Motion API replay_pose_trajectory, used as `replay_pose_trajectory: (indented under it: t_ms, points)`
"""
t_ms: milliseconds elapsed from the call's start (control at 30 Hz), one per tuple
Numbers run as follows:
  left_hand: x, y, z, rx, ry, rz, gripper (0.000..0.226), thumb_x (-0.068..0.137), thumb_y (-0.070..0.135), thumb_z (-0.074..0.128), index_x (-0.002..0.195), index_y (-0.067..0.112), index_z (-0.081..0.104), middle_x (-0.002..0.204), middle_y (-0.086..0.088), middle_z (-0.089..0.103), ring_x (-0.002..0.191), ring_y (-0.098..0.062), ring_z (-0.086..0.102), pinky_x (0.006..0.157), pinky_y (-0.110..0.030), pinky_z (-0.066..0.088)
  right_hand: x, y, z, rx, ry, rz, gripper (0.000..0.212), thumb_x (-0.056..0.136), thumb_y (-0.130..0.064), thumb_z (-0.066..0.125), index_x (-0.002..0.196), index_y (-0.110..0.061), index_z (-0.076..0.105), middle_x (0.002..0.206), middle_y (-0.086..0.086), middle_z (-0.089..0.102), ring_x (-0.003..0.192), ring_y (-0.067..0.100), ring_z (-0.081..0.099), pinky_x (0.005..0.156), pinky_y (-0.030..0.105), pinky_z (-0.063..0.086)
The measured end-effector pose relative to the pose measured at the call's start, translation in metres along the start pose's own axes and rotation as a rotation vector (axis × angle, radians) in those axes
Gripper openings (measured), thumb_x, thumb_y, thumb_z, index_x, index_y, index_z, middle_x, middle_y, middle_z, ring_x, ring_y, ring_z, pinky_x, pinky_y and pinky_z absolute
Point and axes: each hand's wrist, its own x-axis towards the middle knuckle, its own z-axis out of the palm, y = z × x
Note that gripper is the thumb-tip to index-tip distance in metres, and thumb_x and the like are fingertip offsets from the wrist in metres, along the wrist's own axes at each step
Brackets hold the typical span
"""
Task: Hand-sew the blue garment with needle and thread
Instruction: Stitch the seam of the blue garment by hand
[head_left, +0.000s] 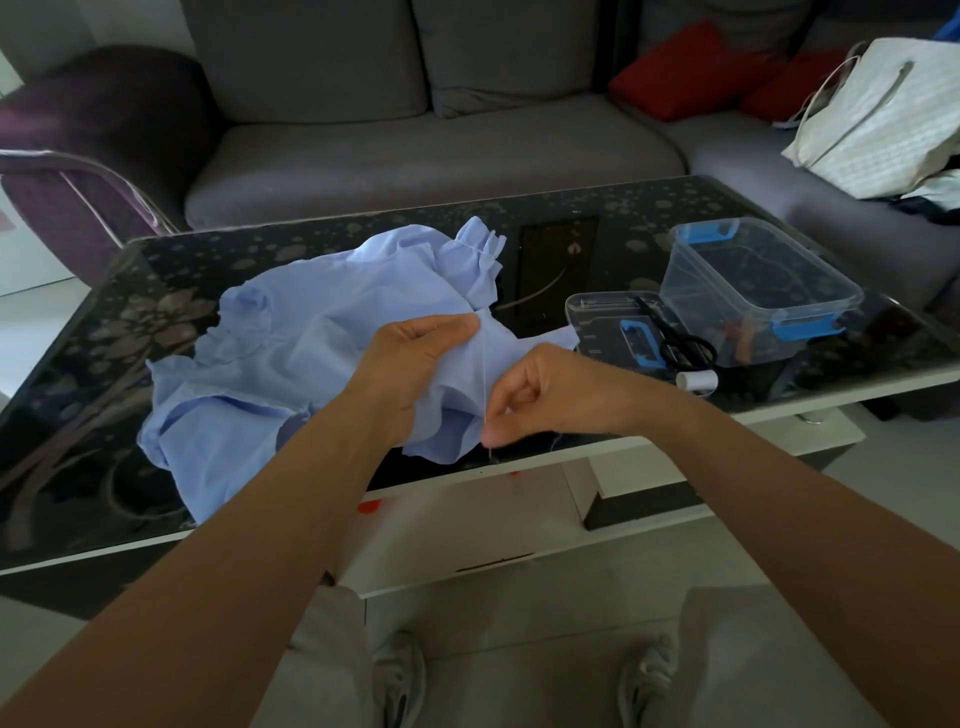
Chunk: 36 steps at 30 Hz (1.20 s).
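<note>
- The blue garment (291, 353) lies crumpled on a dark glass table (571, 244) with a flower pattern. I hold the garment's near right edge lifted.
- Right of the garment stands an open clear plastic box (763, 291) with blue clips.
- The box's lid (597, 322) lies flat between the garment and the box, touching the garment's right tip. Black scissors (680, 338) rest on the lid.
- A white spool (698, 381) lies at the lid's near edge.
- Beyond the garment is a grey sofa (415, 156), with red cushions (691, 73) and a white bag (878, 119) on its right part.
- My left hand (410, 358) is curled, gripping a fold of the garment between thumb and fingers.
- My right hand (550, 395) is just right of that fold, fingers curled in. Its thumb and forefinger pinch the thread (483, 374).
- The thread runs as a pale taut line from the fold down to my right fingertips.
- I cannot make out the needle.
</note>
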Motion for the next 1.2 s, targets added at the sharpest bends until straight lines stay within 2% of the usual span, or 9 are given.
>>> replay_pose_trajectory:
  t_ms: [167, 300, 400, 500, 667, 867, 1000, 1133, 1200]
  points:
    - [0.000, 0.001, 0.000, -0.003, -0.009, 0.017, 0.008, 0.087, 0.021, 0.069, 0.080, 0.019, 0.066, 0.101, -0.009, 0.066, 0.107, -0.031, 0.060, 0.096, -0.043, 0.051, -0.007, -0.004, -0.004, -0.010, -0.127, 0.088, 0.006, 0.087, -0.012, 0.070, 0.089, -0.007, 0.072, 0.062, -0.017, 0.067, 0.060, -0.004, 0.060, 0.069, 0.010, 0.045]
    - [0.003, -0.002, -0.004, 0.066, -0.033, 0.068, 0.014, 0.088, 0.024, 0.069, 0.096, 0.013, 0.071, 0.114, -0.015, 0.067, 0.110, -0.032, 0.060, 0.098, -0.044, 0.051, -0.011, -0.004, -0.012, -0.075, -0.188, 0.143, 0.008, 0.087, -0.025, 0.071, 0.092, -0.021, 0.074, 0.086, -0.008, 0.074, 0.080, 0.009, 0.068, 0.081, 0.023, 0.053]
    - [0.003, -0.002, -0.006, 0.194, -0.136, 0.135, 0.016, 0.091, 0.023, 0.065, 0.096, 0.010, 0.073, 0.110, -0.018, 0.070, 0.107, -0.032, 0.064, 0.097, -0.042, 0.051, -0.014, -0.010, -0.021, -0.049, 0.154, 0.125, 0.012, 0.092, -0.017, 0.062, 0.083, -0.023, 0.068, 0.066, -0.013, 0.060, 0.052, 0.000, 0.050, 0.054, 0.018, 0.041]
    - [-0.001, -0.001, -0.006, 0.298, -0.230, 0.189, 0.019, 0.092, 0.023, 0.064, 0.099, 0.009, 0.075, 0.106, -0.012, 0.073, 0.096, -0.018, 0.065, 0.086, -0.026, 0.053, -0.014, -0.015, -0.027, 0.236, 0.493, 0.045, 0.017, 0.095, -0.004, 0.051, 0.086, -0.014, 0.061, 0.050, -0.010, 0.045, 0.040, 0.003, 0.032, 0.044, 0.019, 0.027]
    - [-0.002, -0.002, -0.008, 0.346, -0.272, 0.237, 0.023, 0.092, 0.023, 0.064, 0.104, 0.006, 0.074, 0.106, -0.010, 0.072, 0.097, -0.016, 0.064, 0.086, -0.024, 0.053, -0.010, -0.010, -0.019, -0.076, 0.412, 0.060, 0.034, 0.095, 0.000, 0.048, 0.121, -0.016, 0.063, 0.061, -0.025, 0.060, 0.045, -0.003, 0.050, 0.045, 0.008, 0.036]
    - [-0.002, -0.001, -0.008, 0.322, -0.250, 0.245, 0.017, 0.092, 0.021, 0.064, 0.102, 0.012, 0.075, 0.104, -0.003, 0.073, 0.091, -0.007, 0.064, 0.079, -0.014, 0.052, -0.006, -0.004, -0.025, 0.073, 0.717, 0.065, 0.019, 0.098, -0.008, 0.047, 0.099, -0.015, 0.065, 0.055, -0.028, 0.055, 0.050, -0.016, 0.051, 0.047, 0.003, 0.036]
    - [-0.001, -0.002, -0.007, 0.332, -0.251, 0.257, 0.018, 0.093, 0.021, 0.064, 0.102, 0.011, 0.075, 0.105, -0.006, 0.074, 0.095, -0.010, 0.065, 0.085, -0.019, 0.053, -0.004, 0.001, -0.021, -0.029, 0.549, 0.045, 0.010, 0.093, -0.020, 0.062, 0.100, -0.017, 0.068, 0.088, -0.012, 0.067, 0.071, -0.009, 0.060, 0.064, 0.007, 0.044]
    - [-0.001, -0.001, -0.007, 0.345, -0.245, 0.261, 0.019, 0.093, 0.020, 0.063, 0.103, 0.009, 0.074, 0.106, -0.008, 0.073, 0.099, -0.016, 0.065, 0.089, -0.025, 0.053, -0.003, 0.007, -0.020, -0.049, 0.482, 0.017, 0.003, 0.090, -0.016, 0.067, 0.091, -0.015, 0.069, 0.055, -0.019, 0.060, 0.052, -0.003, 0.054, 0.058, 0.007, 0.041]
    - [-0.001, -0.001, -0.006, 0.350, -0.239, 0.258, 0.015, 0.092, 0.021, 0.064, 0.099, 0.013, 0.075, 0.105, -0.006, 0.073, 0.098, -0.014, 0.065, 0.086, -0.021, 0.053, -0.004, 0.009, -0.022, -0.022, 0.513, -0.015, 0.003, 0.089, -0.013, 0.067, 0.089, -0.013, 0.071, 0.055, -0.012, 0.060, 0.051, 0.001, 0.051, 0.060, 0.010, 0.044]
